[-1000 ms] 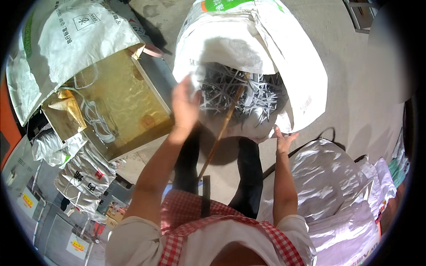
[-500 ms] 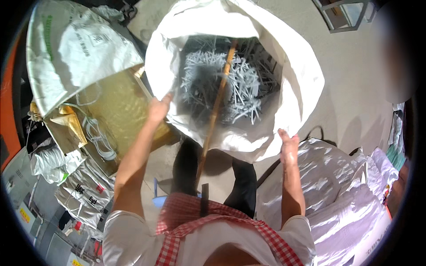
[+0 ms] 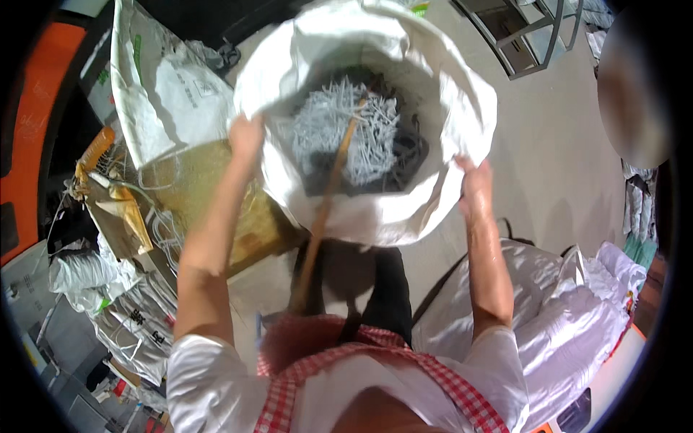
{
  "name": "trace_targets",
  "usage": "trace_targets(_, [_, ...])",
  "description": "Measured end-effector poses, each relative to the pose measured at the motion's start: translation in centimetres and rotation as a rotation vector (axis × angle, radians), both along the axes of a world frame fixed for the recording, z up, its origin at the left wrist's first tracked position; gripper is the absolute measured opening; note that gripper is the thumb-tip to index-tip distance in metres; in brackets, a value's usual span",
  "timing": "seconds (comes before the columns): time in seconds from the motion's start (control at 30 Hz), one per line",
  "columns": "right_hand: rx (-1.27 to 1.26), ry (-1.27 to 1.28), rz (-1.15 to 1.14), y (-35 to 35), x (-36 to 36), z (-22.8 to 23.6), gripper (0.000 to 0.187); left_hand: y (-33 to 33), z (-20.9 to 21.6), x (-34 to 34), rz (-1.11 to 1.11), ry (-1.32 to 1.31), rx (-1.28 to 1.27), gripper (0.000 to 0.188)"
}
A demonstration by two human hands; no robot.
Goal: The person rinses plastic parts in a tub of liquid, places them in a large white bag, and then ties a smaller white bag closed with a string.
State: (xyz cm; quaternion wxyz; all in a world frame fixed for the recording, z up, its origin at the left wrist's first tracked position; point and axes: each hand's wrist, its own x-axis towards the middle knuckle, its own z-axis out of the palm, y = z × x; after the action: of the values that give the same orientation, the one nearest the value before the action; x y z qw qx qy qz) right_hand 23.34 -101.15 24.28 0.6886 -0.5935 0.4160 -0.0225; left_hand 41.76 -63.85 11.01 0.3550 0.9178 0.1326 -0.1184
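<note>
At far left, one sack [image 3: 189, 108] bearing dark print overlaps one tray [image 3: 256, 227]. The left hand [image 3: 247, 136] pinches the left rim of one bag [image 3: 361, 220], centre; its mouth is wider than one second earlier. One pole [image 3: 335, 167] crosses the near rim into grey strips [image 3: 377, 137]. The right hand [image 3: 476, 184] pinches the right rim.

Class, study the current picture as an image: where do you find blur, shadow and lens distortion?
Head view: wooden pole blurred toward its lower end; head view: shaded interior inside the bright rim of the white sack; head view: rounded shape at right out of focus, unidentifiable; head view: black fisheye border, scene curving toward it.
</note>
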Motion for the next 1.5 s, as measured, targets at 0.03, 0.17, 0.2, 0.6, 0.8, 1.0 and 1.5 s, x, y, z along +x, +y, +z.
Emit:
trace_targets(0.03, [-0.037, -0.086, 0.058, -0.5, 1.5, 1.8, 0.041, -1.7, 3.4, 2.0, 0.072, -0.034, -0.184, 0.035])
trace_targets(0.17, [-0.218, -0.162, -0.033, 2.5, -0.5, 0.1, 0.036, -2.9, 3.8, -0.7, 0.119, -0.433, -0.363, 0.028])
trace_targets(0.2, [-0.301, 0.014, 0.064, 3.5, -1.3, -2.9, 0.037, -0.5, 0.6, -2.0, 0.099, -0.268, -0.033, 0.033])
trace_targets(0.6, [0.045, 0.232, 0.169, 4.2, -4.0, -9.7, 0.06, -1.3, 0.4, -9.5, -0.03, -0.393, 0.195, 0.058])
trace_targets(0.8, [-0.327, 0.234, 0.027, 7.8, -9.3, -12.6, 0.102, -3.2, 1.6, -22.7, -0.698, -0.029, 0.385, 0.065])
trace_targets(1.0, [-0.129, 0.229, -0.074, 12.0, -8.3, -11.1, 0.099, 1.5, -3.0, -22.0, -0.822, 0.125, 0.732, 0.062])
trace_targets(1.5, [-0.128, 0.382, 0.227, -2.0, -30.0, -11.2, 0.025, 5.4, 3.7, -24.6, -0.762, -0.069, 0.287, 0.038])
